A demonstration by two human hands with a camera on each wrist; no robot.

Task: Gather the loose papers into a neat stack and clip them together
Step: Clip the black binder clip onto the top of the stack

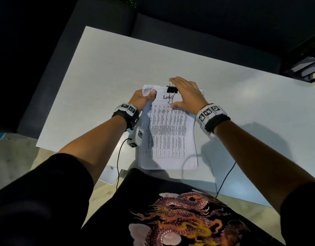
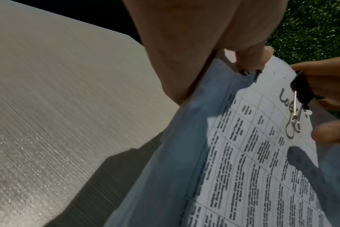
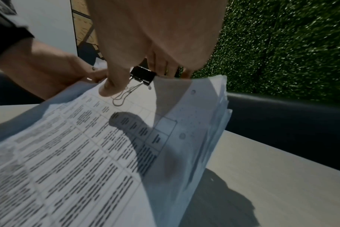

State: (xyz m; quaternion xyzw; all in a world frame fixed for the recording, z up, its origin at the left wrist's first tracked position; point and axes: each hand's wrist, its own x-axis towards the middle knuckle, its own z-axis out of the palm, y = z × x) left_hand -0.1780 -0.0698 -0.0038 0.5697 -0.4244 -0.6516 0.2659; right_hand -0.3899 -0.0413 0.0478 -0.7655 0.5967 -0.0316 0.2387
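Observation:
A stack of printed papers (image 1: 168, 139) headed "LOGS" is tilted up off the white table (image 1: 108, 71), far end raised. A black binder clip (image 1: 172, 90) bites the middle of its top edge, one wire handle folded down on the top sheet. My left hand (image 1: 147, 96) grips the stack's upper left corner, thumb on top. My right hand (image 1: 185, 94) is spread over the upper right part, fingers straight and reaching past the top edge beside the clip (image 3: 144, 75). Its thumb (image 3: 112, 87) hovers by the wire handle, casting a separate shadow on the papers (image 3: 87, 161).
A dark upholstered seat (image 1: 188, 32) runs along the table's far side, with a green hedge wall (image 3: 291, 46) behind it. Black cables (image 1: 117, 162) hang from both wrists over the table's near edge. A dark shelf (image 1: 305, 68) stands at the far right.

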